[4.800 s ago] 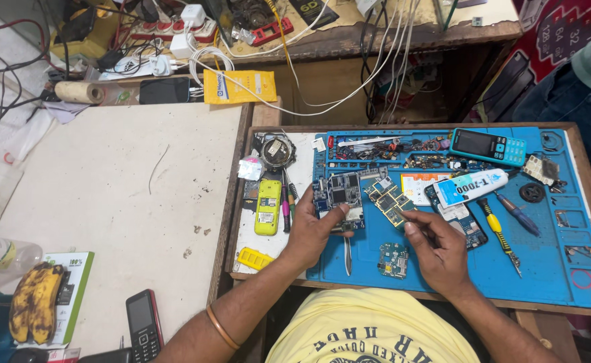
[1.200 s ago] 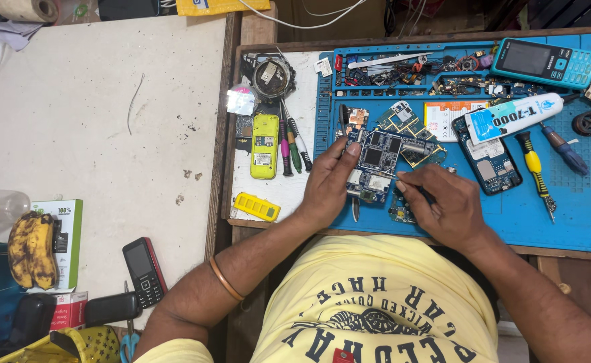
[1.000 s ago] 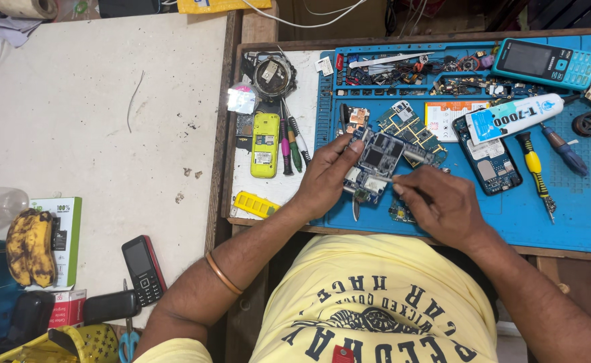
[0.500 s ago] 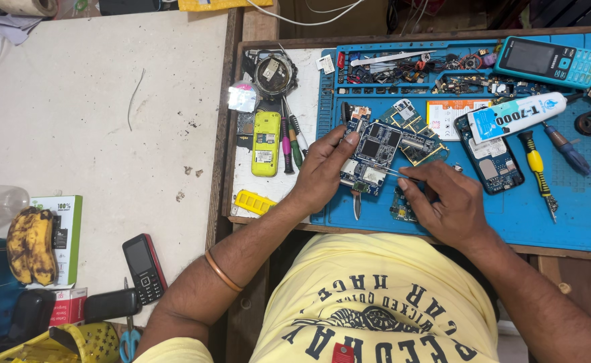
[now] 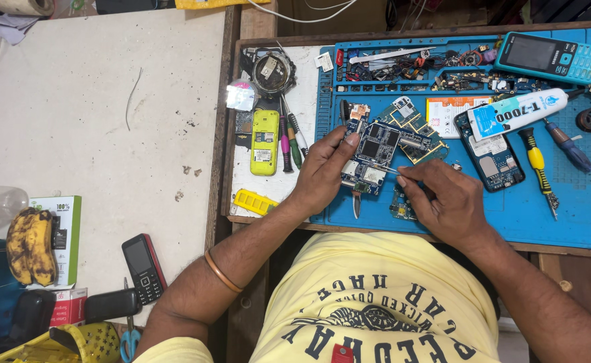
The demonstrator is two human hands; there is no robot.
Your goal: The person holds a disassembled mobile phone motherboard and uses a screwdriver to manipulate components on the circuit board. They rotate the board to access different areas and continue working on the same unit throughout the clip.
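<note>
Tilted further upright than half a second earlier, the dark blue phone circuit board [image 5: 374, 156] is pinched at its edge by the left hand [image 5: 327, 169] above the blue silicone work mat [image 5: 578, 215]; a thin metal tool [image 5: 391, 169] is gripped by the closed fingers of the right hand [image 5: 447, 202], tip at the board.

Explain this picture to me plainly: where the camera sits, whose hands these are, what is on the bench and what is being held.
The camera sits on a person's head and looks down at their own two bare hands. The left hand pinches a dark blue circuit board above a blue work mat. The right hand holds a thin metal tool against that board. On the mat lie another circuit board, an opened phone, screwdrivers, a white glue tube and a teal keypad phone. A yellow phone shell lies left of the mat.
</note>
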